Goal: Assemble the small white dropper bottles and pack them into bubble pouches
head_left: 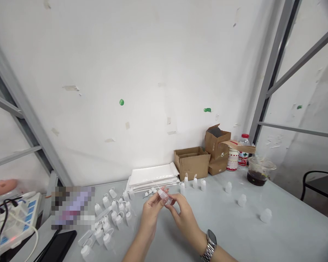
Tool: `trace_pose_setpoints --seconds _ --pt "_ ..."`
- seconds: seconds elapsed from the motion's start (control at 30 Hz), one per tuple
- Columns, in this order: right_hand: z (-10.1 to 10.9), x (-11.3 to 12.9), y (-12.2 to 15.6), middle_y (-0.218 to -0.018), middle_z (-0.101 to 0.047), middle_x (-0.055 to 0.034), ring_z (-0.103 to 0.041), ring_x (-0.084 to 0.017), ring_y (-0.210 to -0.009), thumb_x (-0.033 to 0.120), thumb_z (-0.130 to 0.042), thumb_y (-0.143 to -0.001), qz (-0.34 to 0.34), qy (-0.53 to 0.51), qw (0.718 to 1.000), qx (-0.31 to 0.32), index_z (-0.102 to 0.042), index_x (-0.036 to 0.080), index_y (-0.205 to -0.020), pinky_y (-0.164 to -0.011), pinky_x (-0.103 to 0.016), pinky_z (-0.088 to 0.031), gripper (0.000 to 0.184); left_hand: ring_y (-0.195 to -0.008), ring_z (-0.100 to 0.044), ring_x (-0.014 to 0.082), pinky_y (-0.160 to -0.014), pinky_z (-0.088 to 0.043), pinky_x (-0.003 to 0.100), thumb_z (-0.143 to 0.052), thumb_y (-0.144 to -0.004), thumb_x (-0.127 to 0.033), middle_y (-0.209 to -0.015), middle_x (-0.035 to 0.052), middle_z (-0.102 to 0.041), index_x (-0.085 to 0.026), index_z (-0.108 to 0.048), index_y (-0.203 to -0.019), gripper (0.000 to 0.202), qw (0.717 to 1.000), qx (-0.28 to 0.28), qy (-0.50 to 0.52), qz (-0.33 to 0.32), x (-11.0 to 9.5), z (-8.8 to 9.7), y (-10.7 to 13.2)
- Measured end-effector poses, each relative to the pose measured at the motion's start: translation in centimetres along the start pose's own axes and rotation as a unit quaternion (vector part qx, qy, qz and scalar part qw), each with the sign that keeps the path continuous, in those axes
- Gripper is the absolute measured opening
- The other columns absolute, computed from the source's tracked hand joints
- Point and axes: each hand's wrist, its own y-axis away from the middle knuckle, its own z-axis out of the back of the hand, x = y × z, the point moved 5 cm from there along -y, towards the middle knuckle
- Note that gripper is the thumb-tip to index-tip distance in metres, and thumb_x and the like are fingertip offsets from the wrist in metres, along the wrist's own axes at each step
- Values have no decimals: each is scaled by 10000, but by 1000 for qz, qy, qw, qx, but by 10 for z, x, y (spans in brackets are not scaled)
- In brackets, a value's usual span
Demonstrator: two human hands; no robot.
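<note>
Between the fingertips of both hands is a small translucent plastic squeeze bottle (pixel 164 196), tilted, with a thin strap or tip sticking up at its top. My left hand (pixel 152 208) pinches it from the left. My right hand (pixel 184 214), with a watch on the wrist, grips its lower right end, and the fingers partly cover it. Left of my hands stand and lie several similar bottles (pixel 119 219) with white looped caps. Just behind the hands lies a small cluster of white pieces (pixel 152 191), too small to name.
A stack of white envelopes (pixel 153 176), an open cardboard box (pixel 192 165), a brown paper bag (pixel 218 149) and a bowl of dark liquid (pixel 258 176) line the back. Capped bottles (pixel 195 182) and capless pieces (pixel 242 200) stand right. A phone (pixel 60 246) and power strip (pixel 22 225) lie left.
</note>
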Motion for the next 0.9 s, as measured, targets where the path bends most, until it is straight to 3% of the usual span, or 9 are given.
trace_pose_setpoints --seconds 0.13,0.33,0.57,0.9 --pt "5 4 -5 -913 -606 -54 -538 -193 -820 253 -530 -801 28 0 999 27 -567 246 -1025 -813 -367 -406 228 -1049 -555 237 -964 -349 373 -697 -625 -313 -989 81 -685 -202 -594 -1104 502 999 -39 -2 -15 -1 8 -1" --pt "20 -11 -16 -827 -572 -38 -531 -176 -790 358 -543 -786 -82 -113 989 -37 -571 203 -819 -742 -308 -435 161 -914 -607 213 -831 -454 354 -715 -588 -317 -892 41 -692 -215 -557 -1146 588 999 -14 -43 -22 2 2 -2" --pt "19 -12 -17 -767 -568 -29 -532 -169 -742 387 -584 -754 -103 -169 979 -36 -590 193 -754 -696 -291 -436 194 -769 -577 217 -584 -531 326 -752 -515 -326 -805 63 -660 -175 -712 -833 355 997 18 -79 -11 4 -12 4" --pt "23 -2 -15 -764 -573 -30 -522 -179 -758 377 -550 -785 -60 -111 991 -46 -612 216 -720 -705 -301 -420 184 -610 -522 140 -566 -533 323 -756 -505 -319 -678 9 -578 -200 -727 -777 298 994 19 -104 -7 0 -15 8"
